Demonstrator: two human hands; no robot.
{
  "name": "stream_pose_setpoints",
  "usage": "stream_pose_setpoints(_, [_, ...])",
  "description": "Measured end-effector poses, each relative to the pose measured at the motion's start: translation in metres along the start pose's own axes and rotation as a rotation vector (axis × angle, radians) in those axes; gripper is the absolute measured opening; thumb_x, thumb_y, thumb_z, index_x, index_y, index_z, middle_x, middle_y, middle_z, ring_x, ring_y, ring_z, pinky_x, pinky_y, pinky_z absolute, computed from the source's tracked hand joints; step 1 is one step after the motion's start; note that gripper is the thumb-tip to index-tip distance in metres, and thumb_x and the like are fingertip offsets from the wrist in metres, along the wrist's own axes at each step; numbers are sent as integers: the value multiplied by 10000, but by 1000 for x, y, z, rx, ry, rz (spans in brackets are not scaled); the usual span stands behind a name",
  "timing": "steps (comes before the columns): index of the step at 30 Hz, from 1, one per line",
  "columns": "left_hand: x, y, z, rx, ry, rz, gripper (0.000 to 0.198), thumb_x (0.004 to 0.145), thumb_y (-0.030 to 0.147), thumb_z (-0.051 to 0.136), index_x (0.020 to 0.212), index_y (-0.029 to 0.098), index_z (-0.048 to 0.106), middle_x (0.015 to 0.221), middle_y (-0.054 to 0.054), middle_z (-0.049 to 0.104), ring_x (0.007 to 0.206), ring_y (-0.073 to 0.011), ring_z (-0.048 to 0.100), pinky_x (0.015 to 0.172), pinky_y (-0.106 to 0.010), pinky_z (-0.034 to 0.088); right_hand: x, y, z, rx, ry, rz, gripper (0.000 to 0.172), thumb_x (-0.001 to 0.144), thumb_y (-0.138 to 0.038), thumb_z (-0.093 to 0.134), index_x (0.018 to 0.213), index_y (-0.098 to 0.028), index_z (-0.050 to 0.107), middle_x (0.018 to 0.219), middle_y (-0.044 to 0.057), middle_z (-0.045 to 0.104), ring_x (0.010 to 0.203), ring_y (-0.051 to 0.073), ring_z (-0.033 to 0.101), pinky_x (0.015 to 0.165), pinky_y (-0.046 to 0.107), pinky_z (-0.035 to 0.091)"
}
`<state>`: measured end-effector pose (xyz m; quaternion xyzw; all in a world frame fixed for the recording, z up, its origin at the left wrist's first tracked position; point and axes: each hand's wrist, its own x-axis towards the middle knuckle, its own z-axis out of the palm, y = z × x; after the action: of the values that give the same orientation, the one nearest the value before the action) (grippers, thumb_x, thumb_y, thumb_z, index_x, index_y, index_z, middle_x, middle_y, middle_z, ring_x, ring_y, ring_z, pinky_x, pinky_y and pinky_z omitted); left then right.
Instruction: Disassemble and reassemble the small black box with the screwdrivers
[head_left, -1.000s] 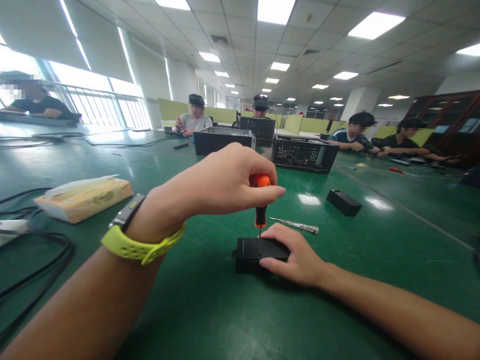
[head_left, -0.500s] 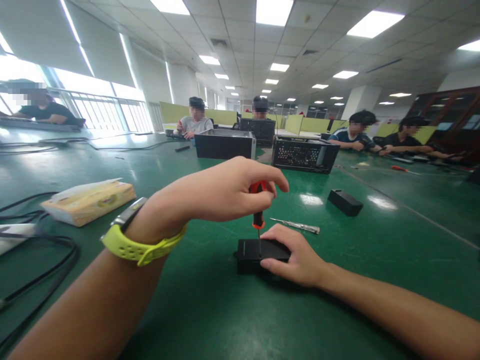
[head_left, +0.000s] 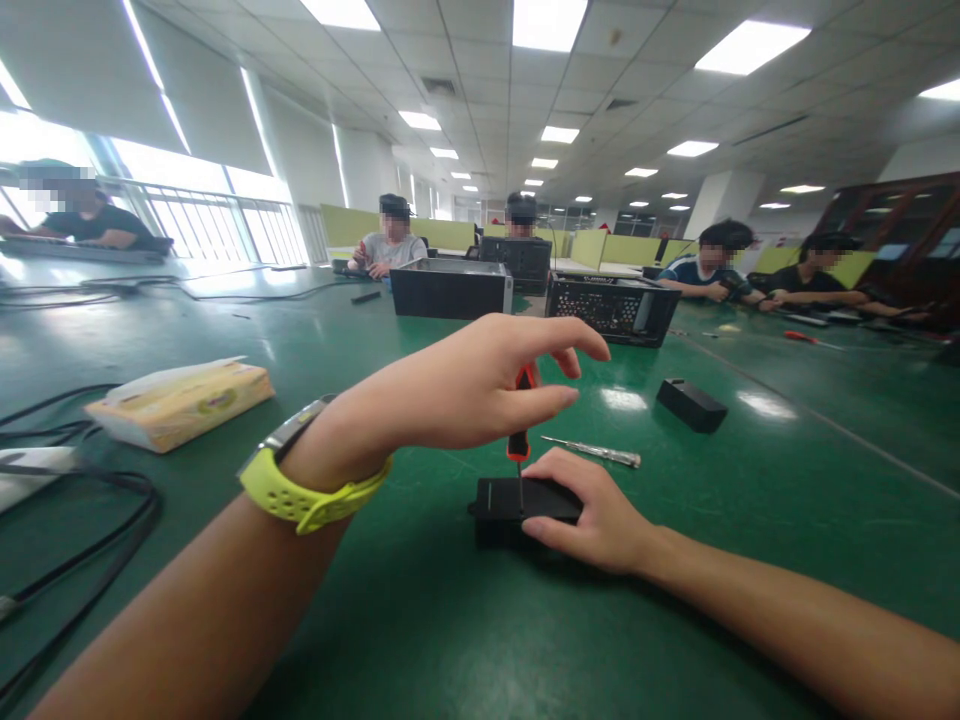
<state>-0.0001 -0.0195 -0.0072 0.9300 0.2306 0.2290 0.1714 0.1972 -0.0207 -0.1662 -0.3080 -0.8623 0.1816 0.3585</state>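
Observation:
My left hand, with a yellow-green watch band at the wrist, is over an upright red-and-black screwdriver. Its thumb and fingers are spread apart, and the handle's top is partly hidden behind the palm and thumb. The screwdriver's tip meets the top of a small black plastic box with a tab at its left end. Closed around the right end of this box, my right hand holds it against the table, thumb in front and fingers behind. A clear-handled thin screwdriver lies just beyond my right hand.
Another small black box lies to the right on the green table. At left are a yellow tissue pack and black cables. Two computer cases stand further back. Several people sit around the far side.
The fingers and thumb of my left hand have spread away from the screwdriver handle, and the wrist has shifted right. The screwdriver stays upright; my right hand and the box are still.

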Motion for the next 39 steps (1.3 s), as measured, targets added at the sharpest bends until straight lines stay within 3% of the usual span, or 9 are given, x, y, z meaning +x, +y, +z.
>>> stream_pose_setpoints(6, [2, 5, 4, -114, -22, 56, 457, 839, 53, 435, 1260, 219, 505, 1211, -53, 615, 855, -107, 651, 662, -183, 528, 0, 0, 0, 6, 1, 0, 335, 789, -362, 690, 1060, -187, 598, 922, 45, 609, 819, 192, 566, 737, 325, 452])
stream_pose_setpoints(10, [5, 5, 7, 72, 97, 63, 423, 871, 191, 527, 1291, 226, 485, 1269, -59, 585, 967, -145, 621, 741, -226, 501, 0, 1, 0, 6, 2, 3, 333, 783, -351, 698, 1053, -182, 599, 917, 40, 605, 817, 186, 562, 737, 319, 443])
stream_pose_setpoints(13, [7, 3, 9, 344, 160, -104, 384, 892, 424, 517, 1224, 233, 547, 989, -51, 678, 796, -172, 623, 625, -251, 448, 0, 2, 1, 5, -5, -3, 343, 787, -350, 696, 1073, -183, 605, 935, 47, 609, 835, 191, 564, 753, 324, 443])
stream_pose_setpoints(18, [2, 5, 3, 707, 207, -401, 573, 833, 705, 385, 909, 212, 666, 642, -49, 595, 577, -188, 533, 517, -259, 294, 0, 1, 0, 10, -11, -9, 345, 787, -333, 698, 1080, -173, 614, 939, 53, 615, 843, 189, 567, 760, 319, 441])
stream_pose_setpoints(22, [-1, 9, -3, 622, 143, -356, 286, 831, 457, 520, 984, 241, 628, 686, -15, 598, 552, -151, 500, 503, -244, 277, 0, 1, 0, 18, -9, -6, 341, 788, -335, 699, 1075, -172, 614, 943, 51, 616, 841, 186, 567, 758, 314, 440])
stream_pose_setpoints(27, [-1, 8, -3, 345, 71, -193, 326, 767, 375, 640, 1061, 241, 591, 809, 23, 628, 654, -123, 562, 559, -212, 370, 1, 2, 0, 19, -13, -3, 340, 787, -333, 700, 1074, -170, 615, 942, 49, 611, 839, 183, 565, 760, 310, 439])
stream_pose_setpoints(31, [5, 2, 8, 379, 225, -204, 325, 784, 449, 625, 1003, 209, 619, 739, 12, 596, 648, -133, 539, 557, -227, 357, 0, 2, 0, 13, -11, -7, 330, 785, -334, 702, 1051, -160, 612, 927, 50, 610, 826, 181, 562, 749, 306, 437])
stream_pose_setpoints(34, [9, 1, 13, 353, 283, -174, 237, 781, 294, 610, 995, 192, 620, 718, 20, 579, 639, -119, 518, 578, -229, 366, 0, 2, 0, 8, -6, -11, 333, 782, -341, 702, 1044, -160, 605, 931, 53, 610, 823, 182, 562, 747, 307, 438])
stream_pose_setpoints(39, [7, 6, 14, 182, 130, -123, 366, 722, 130, 581, 1081, 198, 582, 775, 41, 593, 653, -97, 530, 595, -211, 408, 0, 2, -2, 7, -2, -3, 333, 774, -334, 708, 1041, -166, 601, 914, 40, 608, 807, 175, 562, 733, 296, 439])
